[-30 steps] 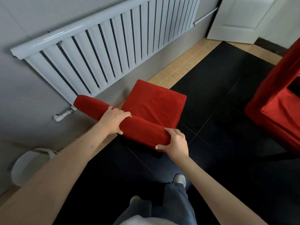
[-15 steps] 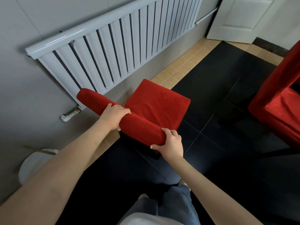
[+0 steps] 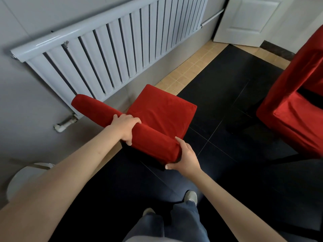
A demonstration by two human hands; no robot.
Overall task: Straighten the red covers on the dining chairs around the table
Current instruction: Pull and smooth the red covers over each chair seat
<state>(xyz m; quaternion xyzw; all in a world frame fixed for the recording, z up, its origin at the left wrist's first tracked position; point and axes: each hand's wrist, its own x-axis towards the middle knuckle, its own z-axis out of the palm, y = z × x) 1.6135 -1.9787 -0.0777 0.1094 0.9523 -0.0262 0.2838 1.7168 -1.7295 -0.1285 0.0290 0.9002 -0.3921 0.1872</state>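
A dining chair in a red cover stands in front of me, seen from above, with its seat facing away and its padded backrest top nearest. My left hand grips the middle of the backrest top, fingers curled over the fabric. My right hand holds the backrest's right end, thumb on the red cover and fingers under its lower edge, where dark chair frame shows. A second red-covered chair stands at the right edge, partly cut off.
A white radiator runs along the grey wall just behind the chair. A white door stands open at the top right. A round white bin sits by the wall at the left. My feet stand on dark floor tiles.
My right hand has slid down the backrest's right end to its lower edge. The left hand keeps its grip on the top. The view has shifted slightly.
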